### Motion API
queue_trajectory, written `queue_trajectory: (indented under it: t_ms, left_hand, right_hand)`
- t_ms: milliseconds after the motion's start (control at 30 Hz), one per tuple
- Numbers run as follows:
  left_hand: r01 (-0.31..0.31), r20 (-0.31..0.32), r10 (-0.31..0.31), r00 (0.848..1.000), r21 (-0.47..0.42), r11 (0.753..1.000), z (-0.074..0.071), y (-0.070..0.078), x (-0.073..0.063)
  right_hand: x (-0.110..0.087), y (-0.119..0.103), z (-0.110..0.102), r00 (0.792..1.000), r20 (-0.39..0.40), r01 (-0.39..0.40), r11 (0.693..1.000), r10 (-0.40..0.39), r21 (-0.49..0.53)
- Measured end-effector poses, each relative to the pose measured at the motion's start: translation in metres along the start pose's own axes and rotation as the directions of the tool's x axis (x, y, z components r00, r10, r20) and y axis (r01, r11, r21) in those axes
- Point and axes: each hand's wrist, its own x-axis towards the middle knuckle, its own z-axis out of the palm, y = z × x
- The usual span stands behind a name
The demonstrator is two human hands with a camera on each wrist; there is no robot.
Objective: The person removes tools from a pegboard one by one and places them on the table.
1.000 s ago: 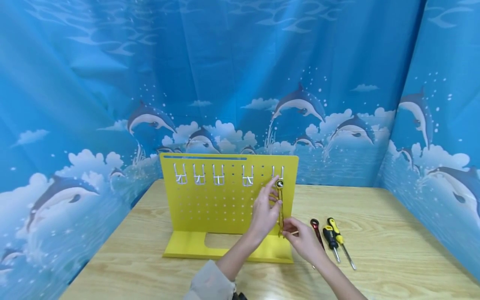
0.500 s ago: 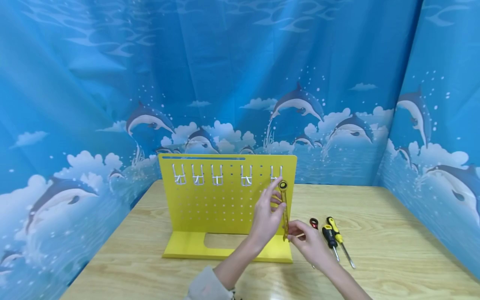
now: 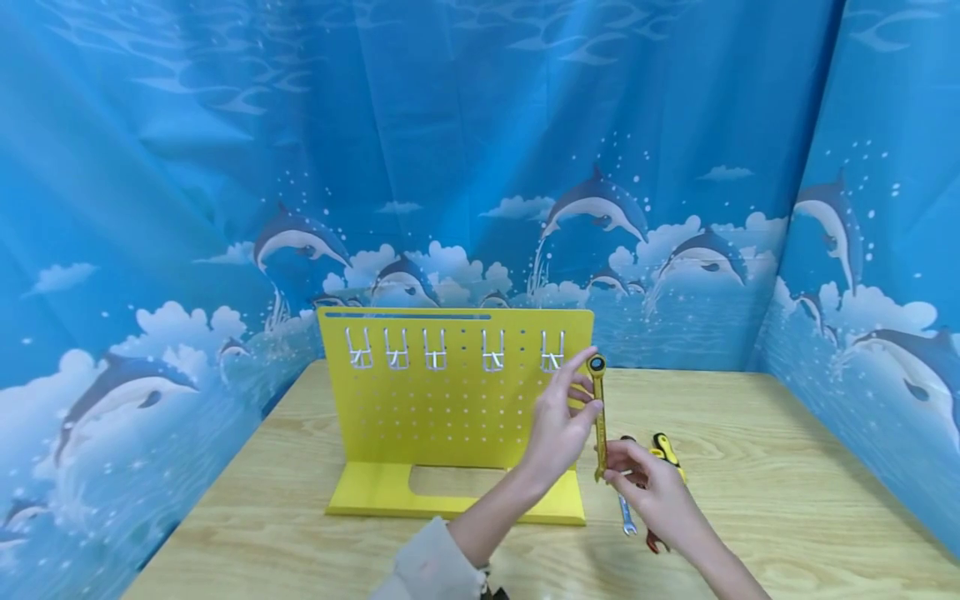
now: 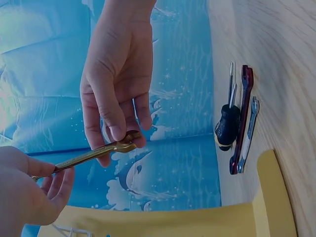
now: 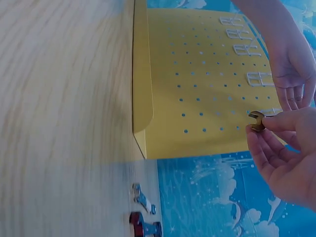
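Observation:
A gold ratcheting combination wrench stands nearly upright off the right edge of the yellow pegboard, ring end up. My left hand pinches its upper shaft between thumb and fingers, below the ring. Low on the wrench, my right hand pinches the open end between thumb and fingertips. In the left wrist view the gold shaft stretches between both hands. The right wrist view shows the open jaw end poking out from the right hand's fingertips. Silver double hooks line the pegboard's upper part, with nothing hanging on them.
On the wooden table, right of the pegboard, lie a red wrench, a silver wrench, a black-handled screwdriver and a yellow-and-black screwdriver. A blue dolphin curtain surrounds the table's back and sides.
Both hands have carried the gold wrench rightward, away from the front of the rightmost hook to beyond the pegboard's edge. That hook now shows fully, and the right hand covers part of the tools.

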Motion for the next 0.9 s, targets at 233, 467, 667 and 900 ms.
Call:
queue_trajectory:
  t_ms: [233, 467, 667, 900]
  left_hand:
    - [0.083, 0.036, -0.08, 0.996, -0.088, 0.993, 0.018, 0.004, 0.011]
    - [0.153, 0.061, -0.144, 0.988, -0.176, 0.972, 0.038, -0.001, 0.021]
    - [0.185, 0.08, -0.171, 0.982, -0.231, 0.955, 0.055, -0.004, 0.029]
    - [0.221, 0.121, -0.196, 0.973, -0.256, 0.941, 0.074, -0.008, 0.034]
  right_hand:
    - [-0.009, 0.008, -0.016, 0.995, -0.081, 0.062, 0.998, -0.062, -0.009]
    - [-0.016, 0.019, -0.028, 0.981, -0.153, 0.111, 0.993, -0.116, -0.038]
    - [-0.021, 0.026, -0.039, 0.978, -0.169, 0.117, 0.991, -0.125, -0.057]
    - [-0.027, 0.036, -0.052, 0.976, -0.19, 0.092, 0.991, -0.108, -0.093]
